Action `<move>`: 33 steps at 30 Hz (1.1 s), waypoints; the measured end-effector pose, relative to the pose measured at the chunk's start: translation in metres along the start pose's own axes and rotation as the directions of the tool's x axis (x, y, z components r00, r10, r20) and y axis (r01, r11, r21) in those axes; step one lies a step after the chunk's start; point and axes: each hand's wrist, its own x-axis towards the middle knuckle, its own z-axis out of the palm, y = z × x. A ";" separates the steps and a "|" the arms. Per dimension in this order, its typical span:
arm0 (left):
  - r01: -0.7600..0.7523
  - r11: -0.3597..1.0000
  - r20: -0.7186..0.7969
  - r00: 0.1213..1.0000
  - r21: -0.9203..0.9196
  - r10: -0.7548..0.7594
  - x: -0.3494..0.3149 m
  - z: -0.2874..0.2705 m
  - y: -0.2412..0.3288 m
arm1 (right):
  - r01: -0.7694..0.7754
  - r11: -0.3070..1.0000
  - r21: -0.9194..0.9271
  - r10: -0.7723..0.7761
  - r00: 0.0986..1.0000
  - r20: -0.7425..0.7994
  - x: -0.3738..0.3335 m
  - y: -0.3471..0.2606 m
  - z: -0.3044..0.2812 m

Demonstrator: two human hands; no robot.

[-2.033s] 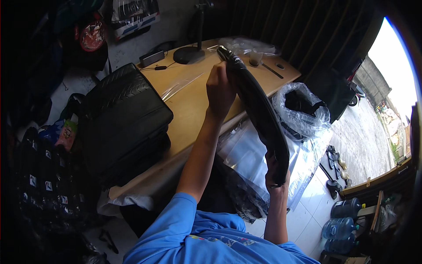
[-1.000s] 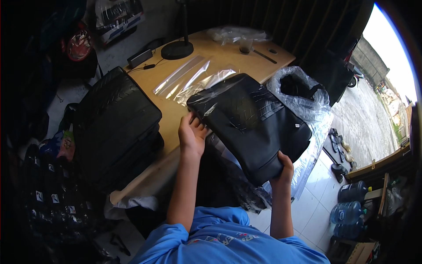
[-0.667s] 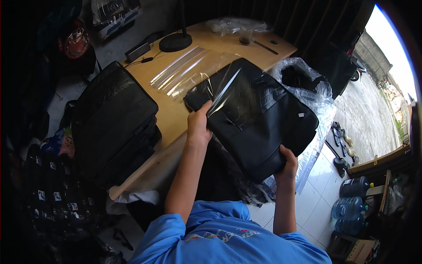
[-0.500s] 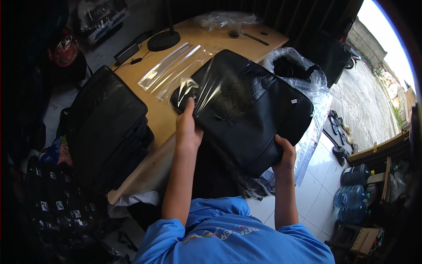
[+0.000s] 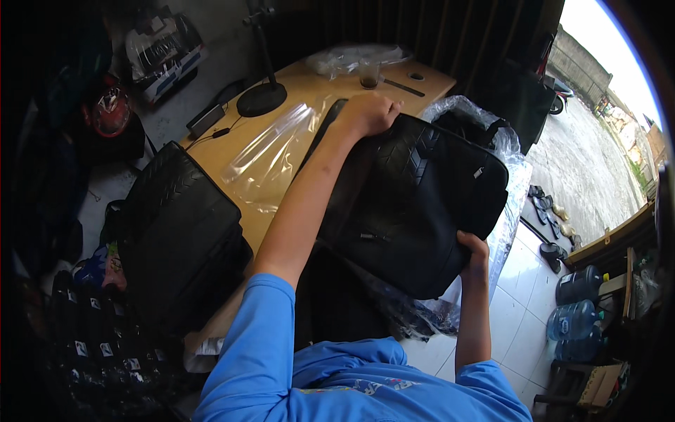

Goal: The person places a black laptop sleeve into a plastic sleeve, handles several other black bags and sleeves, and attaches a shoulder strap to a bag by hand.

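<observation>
Over the near edge of the wooden worktop (image 5: 313, 83), as the head view shows, a black zippered bag (image 5: 422, 204) with chevron embossing is held at a slant between both hands. The left hand (image 5: 375, 114) is curled at the bag's far edge, its fingertips hidden, so what it pinches cannot be told. The right hand (image 5: 475, 252) clasps the near right corner, thumb on the front face. Clear plastic film (image 5: 271, 158) lies left of the bag, near the lamp's round base (image 5: 261, 100); farther left rises a stack of black bags (image 5: 179, 235).
</observation>
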 end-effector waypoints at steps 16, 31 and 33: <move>0.285 0.958 -0.033 0.958 -0.005 -0.285 0.002 0.017 0.016 | -0.227 0.964 -0.138 0.244 0.963 0.119 0.045 -0.006 0.048; 0.312 0.925 -0.097 0.936 -0.217 -0.338 0.007 0.034 0.021 | -0.245 0.966 -0.085 0.257 0.948 0.187 0.065 0.036 0.080; 0.324 0.916 -0.023 0.941 -0.237 -0.339 0.008 0.029 0.019 | -0.277 0.956 -0.096 0.291 0.936 0.199 0.063 0.036 0.082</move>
